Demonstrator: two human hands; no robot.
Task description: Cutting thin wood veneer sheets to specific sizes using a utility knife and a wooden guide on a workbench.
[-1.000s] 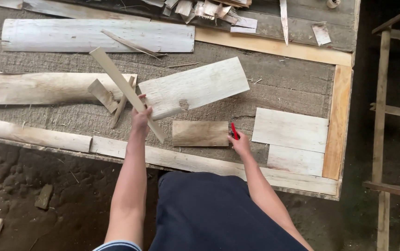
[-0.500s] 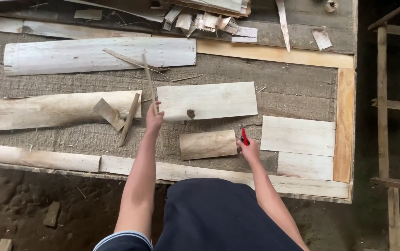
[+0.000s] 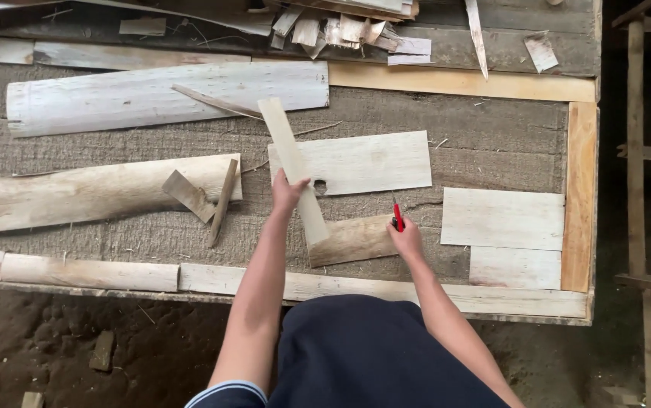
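Left hand (image 3: 287, 193) gripping one wood strip (image 3: 292, 170), right hand (image 3: 407, 240) holding one red pencil (image 3: 398, 217) — one small board (image 3: 352, 240) beneath

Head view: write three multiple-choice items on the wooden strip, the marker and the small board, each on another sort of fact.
1. Where does the narrow wooden strip lie?
A. On the dirt floor
B. Slanted across the small board, held by the left hand
C. On the ladder

2. What colour is the marker in the right hand?
A. Red
B. Blue
C. Green

3. How does the small board lie?
A. Upright
B. Lifted in the air
C. Flat on the workbench

Answers: B, the left hand grips the strip over the board; A, the marker is plainly red; C, it rests flat on the workbench.
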